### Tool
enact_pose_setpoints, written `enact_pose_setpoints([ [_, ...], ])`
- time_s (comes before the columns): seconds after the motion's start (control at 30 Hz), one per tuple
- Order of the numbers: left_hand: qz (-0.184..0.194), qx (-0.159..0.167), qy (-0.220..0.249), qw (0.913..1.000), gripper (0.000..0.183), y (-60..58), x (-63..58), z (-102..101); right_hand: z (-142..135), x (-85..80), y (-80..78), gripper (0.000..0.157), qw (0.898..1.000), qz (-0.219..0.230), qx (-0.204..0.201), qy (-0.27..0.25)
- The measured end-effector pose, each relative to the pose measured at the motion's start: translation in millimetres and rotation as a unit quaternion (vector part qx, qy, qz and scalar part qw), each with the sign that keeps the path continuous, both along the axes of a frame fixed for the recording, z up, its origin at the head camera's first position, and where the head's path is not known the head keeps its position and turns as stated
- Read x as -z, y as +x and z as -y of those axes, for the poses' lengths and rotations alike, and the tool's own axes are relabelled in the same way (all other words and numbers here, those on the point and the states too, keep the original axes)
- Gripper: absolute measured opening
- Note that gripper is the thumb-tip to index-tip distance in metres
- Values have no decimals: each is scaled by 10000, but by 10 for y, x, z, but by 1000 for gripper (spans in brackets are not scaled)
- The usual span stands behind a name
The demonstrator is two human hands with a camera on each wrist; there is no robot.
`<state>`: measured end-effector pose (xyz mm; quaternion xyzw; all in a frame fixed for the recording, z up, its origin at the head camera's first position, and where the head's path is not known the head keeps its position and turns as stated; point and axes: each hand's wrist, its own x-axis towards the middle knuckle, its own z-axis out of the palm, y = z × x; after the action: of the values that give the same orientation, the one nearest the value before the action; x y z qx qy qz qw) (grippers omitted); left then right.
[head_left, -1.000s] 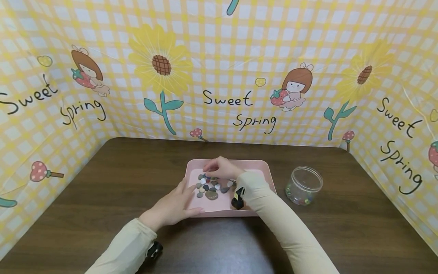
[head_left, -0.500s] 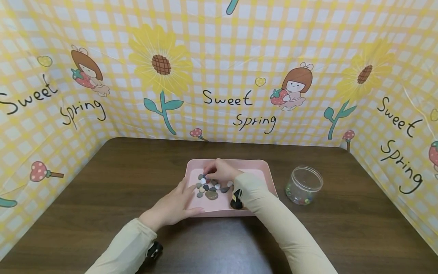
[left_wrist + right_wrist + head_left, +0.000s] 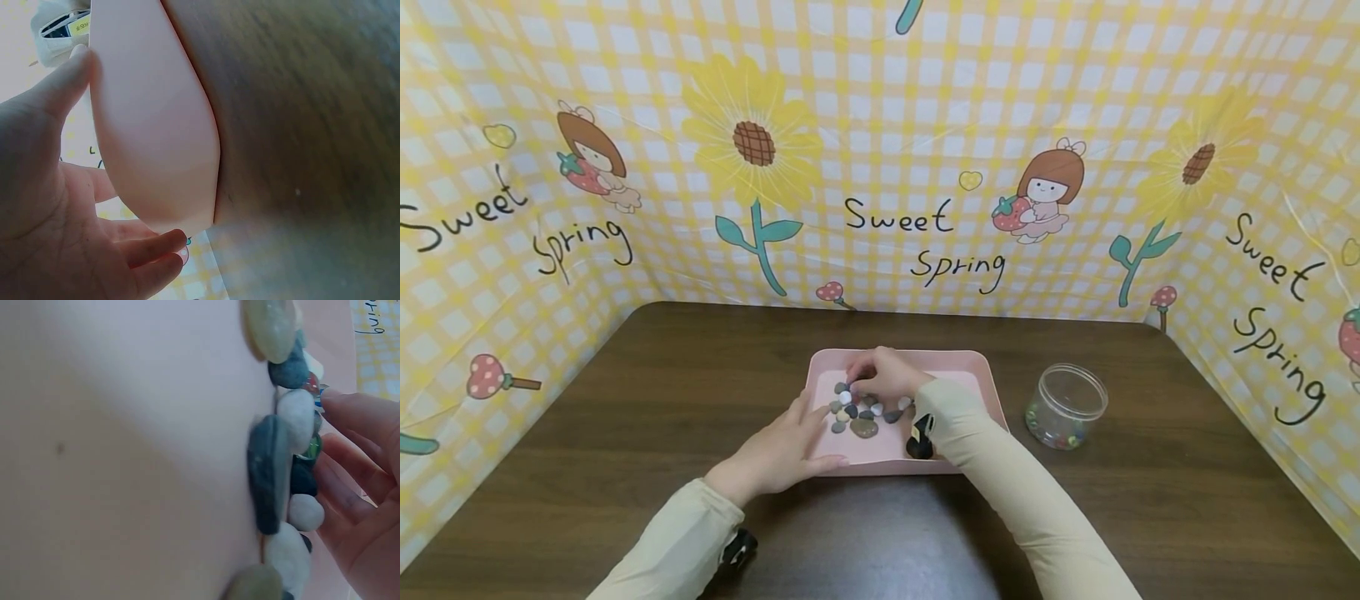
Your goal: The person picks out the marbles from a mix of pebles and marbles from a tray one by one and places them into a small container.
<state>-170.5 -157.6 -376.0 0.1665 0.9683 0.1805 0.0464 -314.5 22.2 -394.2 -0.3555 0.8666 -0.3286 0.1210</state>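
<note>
A pink tray (image 3: 977,392) holds a scatter of grey, white and dark pebbles (image 3: 864,427), with glass marbles among them. My left hand (image 3: 778,450) rests on the tray's near left corner, thumb on the front rim and fingers spread along the left side; the left wrist view shows the thumb at the rim of the wall (image 3: 156,112). My right hand (image 3: 886,375) reaches over the pebbles and pinches a small blue marble (image 3: 322,395) between thumb and fingertips, partly hidden. A green marble (image 3: 310,448) and a red marble (image 3: 311,382) lie close by.
Right of the tray stands a clear, lidless jar (image 3: 1066,407) with several colourful marbles at its bottom. The dark wooden table (image 3: 880,533) is enclosed by a yellow checked cloth (image 3: 880,150) at the back and both sides.
My right hand has lowered slightly into the pebbles, its fingertips drawing together at the blue marble. The left hand and the tray have stayed in place.
</note>
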Motion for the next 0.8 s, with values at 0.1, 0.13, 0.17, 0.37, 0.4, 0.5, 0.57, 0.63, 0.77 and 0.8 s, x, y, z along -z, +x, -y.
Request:
enact_pose_setpoints([
  [0.1, -48, 17, -25, 10000, 79, -5, 0, -4, -26, -39, 2, 11, 10000, -20, 22, -77],
  [0.13, -70, 25, -28, 10000, 79, -5, 0, -6, -36, -55, 4, 12, 10000, -4, 31, -93],
  [0.17, -86, 30, -26, 10000, 78, -4, -1, -7, -47, -71, 5, 13, 9999, 3, 44, -102],
  [0.37, -71, 16, 10, 10000, 78, 1, 1, -8, -119, -119, -11, 14, 9998, -114, 59, -178],
  [0.4, -54, 8, 7, 10000, 78, 2, 1, -6, -130, -124, -18, 14, 9996, -173, 46, -195],
  [0.5, -26, -3, 3, 10000, 79, -1, 7, -1, -167, -155, -27, 14, 9994, -192, 64, -281],
  [0.57, -14, -9, 0, 10000, 80, -4, 9, 2, -193, -183, -29, 15, 9993, -151, 68, -344],
  [0.63, -13, -12, -5, 10000, 80, -9, 12, 3, -217, -214, -23, 15, 9991, -63, 85, -418],
  [0.77, -20, -16, -8, 10000, 79, -10, 13, 1, -262, -265, -1, 15, 9986, 98, 90, -516],
  [0.8, -21, -16, -2, 10000, 79, -10, 13, 0, -273, -278, 7, 15, 9985, 105, 85, -529],
])
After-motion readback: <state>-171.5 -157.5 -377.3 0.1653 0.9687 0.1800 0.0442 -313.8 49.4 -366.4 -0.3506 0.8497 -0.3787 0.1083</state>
